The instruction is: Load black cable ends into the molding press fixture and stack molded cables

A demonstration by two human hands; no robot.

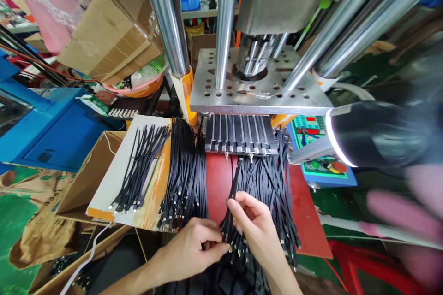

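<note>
My right hand pinches dark strands of a black cable between thumb and fingers, over the front of the red board. Just to its left, my left hand is closed with its fingertips together at the lower connector ends of the same cables. How many strands each hand grips I cannot tell. A thick heap of black cables with small metal plugs lies under and beside my right hand. Another bundle of black cables lies left of my hands. Behind them sits a slotted metal fixture.
A press plate with steel columns stands over the fixture. More black cables lie on a white cardboard sheet at left. A blue control box with buttons is at right, behind a black cylindrical lamp. A red stool stands lower right.
</note>
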